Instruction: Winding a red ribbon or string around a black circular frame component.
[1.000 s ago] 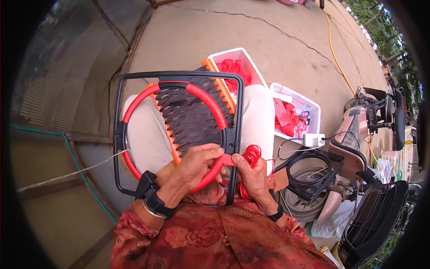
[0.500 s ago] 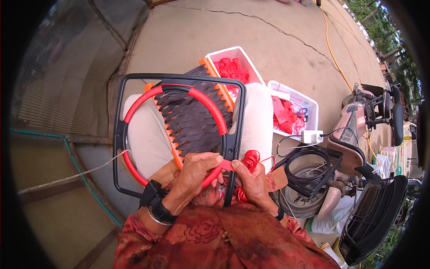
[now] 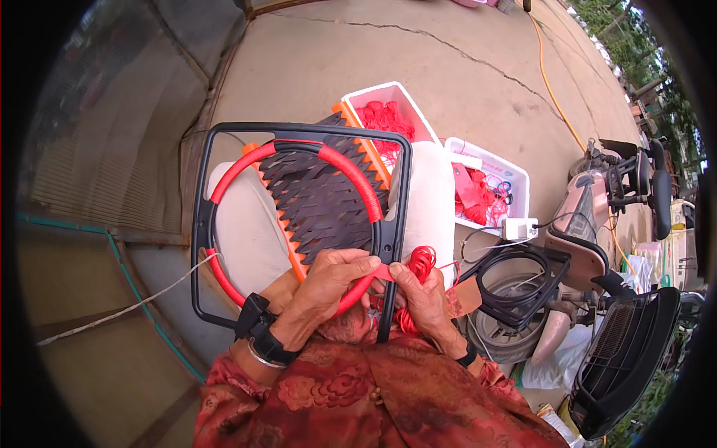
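Across my lap lies a black rounded-square frame [image 3: 299, 128] with a round ring inside it. Red cord is wound tightly around long sections of the ring [image 3: 351, 170]; black shows between them. At the ring's near right part, my left hand [image 3: 328, 280] pinches a flat red strip [image 3: 384, 272] against it with thumb and fingers. The strip's other end is between the thumb and fingers of my right hand [image 3: 426, 295]. A bundle of red cord [image 3: 422, 261] is tucked in my right hand, some loops hanging below.
Under the frame is an orange-edged seat with dark woven straps [image 3: 321, 194]. Two white boxes [image 3: 422, 112] with red cord stand beyond my knees. A pinkish scooter [image 3: 586, 194] and coiled black hose [image 3: 515, 287] are at right. A pale rope [image 3: 127, 308] runs left from the ring.
Both hands keep their hold at nearly the same spot on the ring. The right thumb has shifted slightly along the strip, and the view has moved a little.
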### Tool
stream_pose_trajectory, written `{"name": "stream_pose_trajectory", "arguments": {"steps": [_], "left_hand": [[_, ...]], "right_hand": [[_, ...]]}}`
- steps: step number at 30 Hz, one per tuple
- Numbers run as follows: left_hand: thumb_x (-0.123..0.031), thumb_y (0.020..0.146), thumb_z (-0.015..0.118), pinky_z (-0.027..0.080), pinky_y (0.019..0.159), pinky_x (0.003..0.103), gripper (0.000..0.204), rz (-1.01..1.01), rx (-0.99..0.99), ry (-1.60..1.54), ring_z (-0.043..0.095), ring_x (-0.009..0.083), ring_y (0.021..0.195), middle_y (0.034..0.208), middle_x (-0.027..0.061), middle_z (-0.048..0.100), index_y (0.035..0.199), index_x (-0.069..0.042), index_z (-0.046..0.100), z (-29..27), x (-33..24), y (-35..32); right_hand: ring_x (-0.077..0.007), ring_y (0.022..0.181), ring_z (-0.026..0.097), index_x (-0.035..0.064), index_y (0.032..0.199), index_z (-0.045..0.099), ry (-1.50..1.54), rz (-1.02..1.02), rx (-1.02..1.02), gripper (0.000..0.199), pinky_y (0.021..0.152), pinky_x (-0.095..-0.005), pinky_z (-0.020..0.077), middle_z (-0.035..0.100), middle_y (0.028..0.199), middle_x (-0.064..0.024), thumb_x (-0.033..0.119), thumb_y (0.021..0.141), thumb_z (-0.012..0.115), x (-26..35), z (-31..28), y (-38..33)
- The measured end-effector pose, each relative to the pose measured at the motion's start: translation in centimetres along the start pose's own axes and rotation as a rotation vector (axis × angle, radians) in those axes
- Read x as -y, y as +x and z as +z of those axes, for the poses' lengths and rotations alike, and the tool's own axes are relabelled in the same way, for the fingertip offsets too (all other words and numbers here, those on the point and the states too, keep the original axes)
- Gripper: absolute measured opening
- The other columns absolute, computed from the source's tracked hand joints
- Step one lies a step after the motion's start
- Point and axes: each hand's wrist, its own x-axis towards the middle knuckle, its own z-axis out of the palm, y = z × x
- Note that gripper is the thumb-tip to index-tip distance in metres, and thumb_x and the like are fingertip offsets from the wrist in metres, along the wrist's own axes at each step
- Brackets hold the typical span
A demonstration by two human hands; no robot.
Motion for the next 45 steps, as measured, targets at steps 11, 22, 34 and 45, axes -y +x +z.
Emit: {"name": "stream_pose_trajectory", "arguments": {"steps": [11,22,34,45], "left_hand": [[-0.025,0.096,0.055,0.043,0.092,0.042,0.042,0.691,0.692,0.515,0.054,0.0325,0.116,0.122,0.0176,0.061,0.123,0.007,0.058,6.6,-8.1,-7.3],[-0.023,0.098,0.053,0.053,0.058,0.032,0.035,0.59,0.352,-0.183,0.056,0.0177,0.045,0.053,0.0056,0.047,0.069,-0.003,0.054,0.2,-9.0,-4.7],[-0.037,0.101,0.047,0.055,0.051,0.029,0.041,-0.087,0.102,0.211,0.064,0.0196,0.059,0.078,0.0138,0.063,0.094,0.003,0.056,0.4,-1.6,1.0],[-0.036,0.1,0.05,0.043,0.039,0.023,0.041,-0.061,0.007,0.103,0.057,0.0138,0.049,0.07,0.0106,0.063,0.088,0.002,0.06,1.9,-1.4,-0.2]], "right_hand": [[-0.0058,0.049,0.042,0.0055,0.079,0.056,0.051,0.007,-0.036,0.028,0.044,-0.0242,0.0334,0.047,0.057,0.0038,0.029,0.094,0.064,-0.6,-0.8,0.8],[-0.0067,0.046,0.044,0.0053,0.08,0.056,0.109,0.001,-0.063,0.025,0.043,-0.0241,0.0343,0.049,0.056,0.0028,0.024,0.094,0.063,-0.6,-1.1,1.0],[-0.0058,0.047,0.043,0.0049,0.09,0.056,0.119,-0.018,-0.048,0.021,0.043,-0.0223,0.0335,0.05,0.059,0.0031,0.024,0.094,0.064,-0.1,-0.5,0.4],[-0.0047,0.049,0.043,0.0041,0.087,0.057,0.002,-0.043,-0.003,0.026,0.044,-0.0218,0.0327,0.051,0.06,0.003,0.028,0.094,0.064,1.2,-0.9,0.1]]}}
